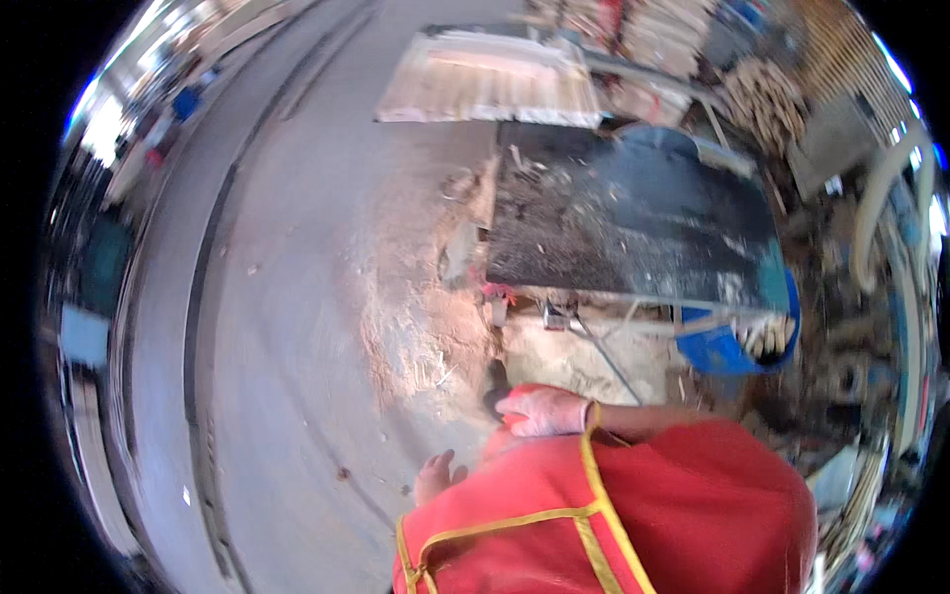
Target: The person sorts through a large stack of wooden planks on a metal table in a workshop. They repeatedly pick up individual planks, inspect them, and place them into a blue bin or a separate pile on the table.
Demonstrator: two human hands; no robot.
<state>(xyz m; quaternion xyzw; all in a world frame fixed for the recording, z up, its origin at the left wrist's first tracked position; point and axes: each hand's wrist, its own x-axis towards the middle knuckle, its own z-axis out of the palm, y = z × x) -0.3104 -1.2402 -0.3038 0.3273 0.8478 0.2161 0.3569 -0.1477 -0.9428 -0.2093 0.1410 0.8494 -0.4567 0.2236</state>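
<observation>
My right hand [546,410], in a white and red work glove, is in front of the red apron [693,495] with yellow trim. Its fingers point left and are blurred, so whether they hold anything does not show. Lower and to the left, my left hand [433,477] shows only partly past the apron's edge. Its few visible fingers are a little apart, with nothing seen in them. Beyond my right hand stands a dark-topped machine table [584,233], strewn with wood chips and dust. Neither hand touches this table.
Sawdust and shavings [426,342] cover the floor beside the table. A blue tub [717,348] with wood offcuts stands under its right corner. Light wooden boards [485,84] lie beyond it. A pale hose [876,213] hangs at the right; a dark floor groove [203,267] runs at the left.
</observation>
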